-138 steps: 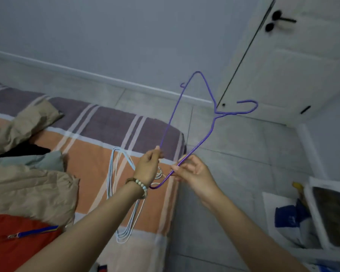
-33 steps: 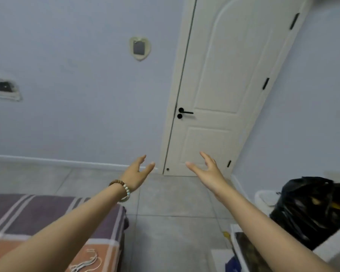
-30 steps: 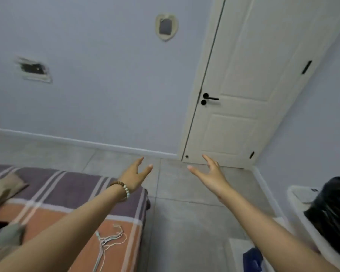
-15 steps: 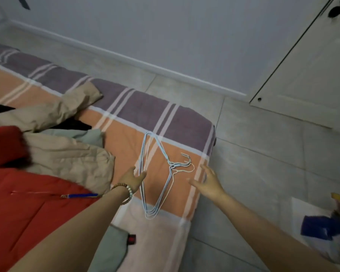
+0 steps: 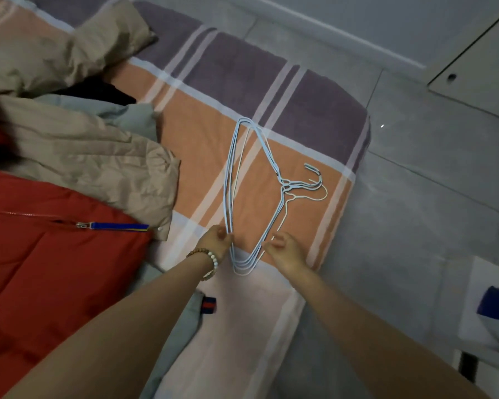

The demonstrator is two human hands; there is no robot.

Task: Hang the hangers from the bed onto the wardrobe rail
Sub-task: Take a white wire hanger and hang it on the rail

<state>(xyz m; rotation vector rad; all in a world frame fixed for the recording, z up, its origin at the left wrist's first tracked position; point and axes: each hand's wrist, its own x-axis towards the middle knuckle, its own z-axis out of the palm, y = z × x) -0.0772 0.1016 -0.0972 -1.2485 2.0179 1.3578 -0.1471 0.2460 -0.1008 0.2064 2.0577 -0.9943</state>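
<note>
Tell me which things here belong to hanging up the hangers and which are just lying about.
For the job: wire hangers, stacked on the bed; left hand and right hand, both at the stack's near end.
Just lying about: red jacket, beige jacket, grey-green garment, all on the bed.

Layout | hangers [image 5: 283, 185] stacked flat on bed [image 5: 314, 110] by its right edge, hooks pointing right | crumpled jacket [image 5: 84, 151] left of them, zipped jacket [image 5: 55, 269] nearer | left hand [image 5: 218, 240] at stack's near-left wires, right hand [image 5: 285, 251] at near-right | floor [image 5: 415, 226] right of bed | door [image 5: 487, 53] far right
</note>
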